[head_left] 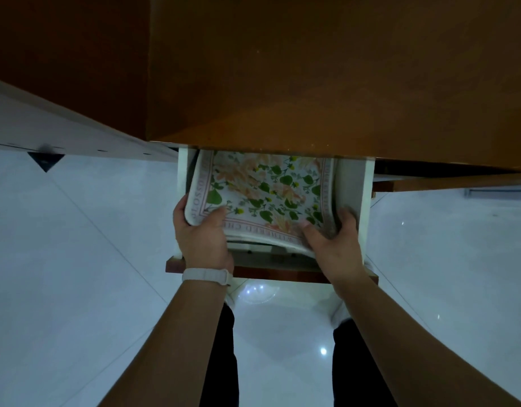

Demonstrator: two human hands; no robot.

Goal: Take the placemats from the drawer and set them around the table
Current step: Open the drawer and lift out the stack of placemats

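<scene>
The drawer (pixel 354 183) stands pulled out from under the desk (pixel 312 83), toward 6 o'clock. The placemats (pixel 262 186), a flower-printed stack, lie inside it. Their far edge at 12 o'clock is hidden beneath the desk edge.

Left grip (pixel 202 239): closed on the stack's corner at 8 o'clock, thumb on top, fingers curled underneath. Right grip (pixel 332 242): closed on the corner at 4 o'clock in the same manner. Holding both near corners probably keeps the limp stack together and level. The near edge is raised and sags between the two grips.

Clearances:
- The stack's side edges curl upward near the drawer walls at 9 and 3 o'clock, so sideways room is slight.
- The desk edge overhangs at 12 o'clock, so a straight lift is likely blocked.
- The open path runs toward 6 o'clock, over the drawer front (pixel 268 271), then upward.
- The floor (pixel 77 259) on both sides gives room to step back.

No placemat shows on the desk top.
</scene>
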